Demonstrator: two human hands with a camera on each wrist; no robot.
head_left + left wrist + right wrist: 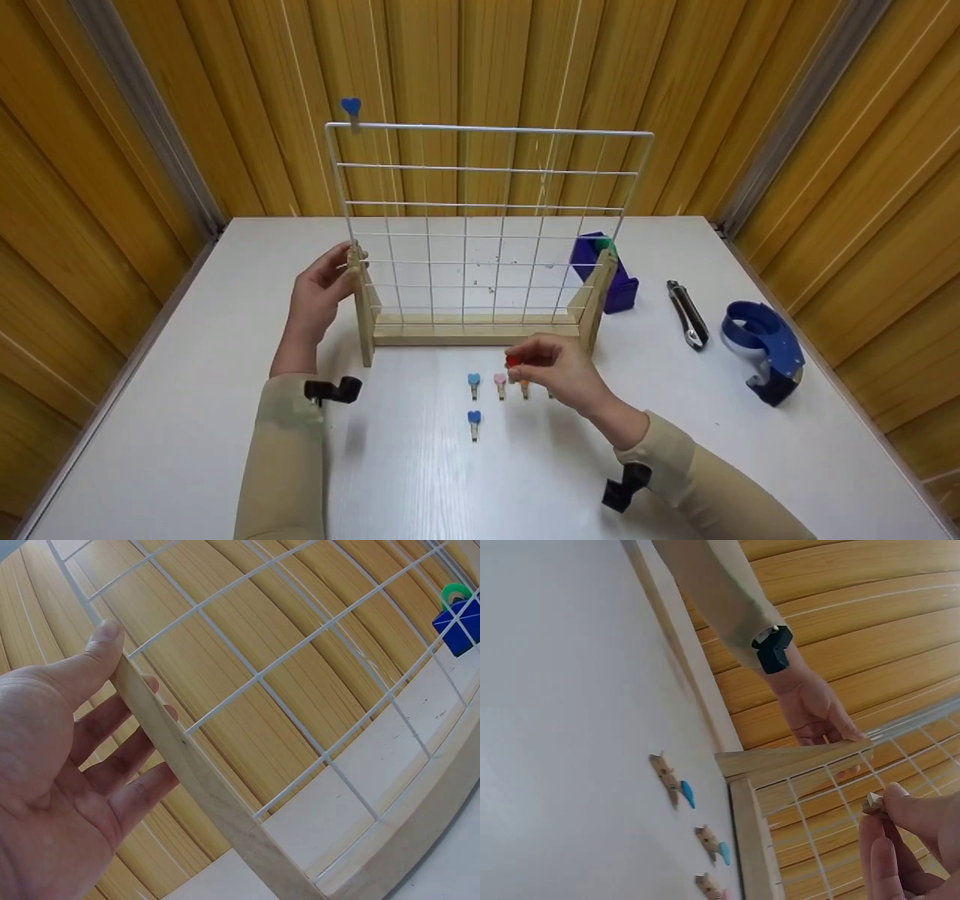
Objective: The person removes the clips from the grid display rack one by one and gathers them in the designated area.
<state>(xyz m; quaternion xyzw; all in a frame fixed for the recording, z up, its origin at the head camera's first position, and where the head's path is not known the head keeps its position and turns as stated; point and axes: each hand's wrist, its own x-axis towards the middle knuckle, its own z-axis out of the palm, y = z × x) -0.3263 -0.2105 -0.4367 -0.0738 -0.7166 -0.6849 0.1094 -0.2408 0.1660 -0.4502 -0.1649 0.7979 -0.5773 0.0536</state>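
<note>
My left hand point(319, 296) grips the left wooden upright point(202, 772) of a stand, thumb on one side and fingers behind. The stand holds a white wire grid point(465, 234). In my right hand point(559, 373), thumb and fingers pinch a small wooden clothespin point(874, 805) with a red top point(512, 361), in front of the stand's base. Clothespins with light blue point(474, 382), pink point(500, 383) and orange point(524, 388) tops lie in a row beside that hand, which partly hides another. A darker blue heart clothespin point(474, 421) lies nearer. Another blue heart clothespin point(351, 107) is clipped on the grid's top left.
Behind the stand's right side sits a purple tape dispenser point(621, 291) with a green roll. A utility knife point(688, 315) and a blue tape gun point(780, 345) lie on the right of the white table point(187, 420). Wood-patterned walls point(480, 67) enclose the table.
</note>
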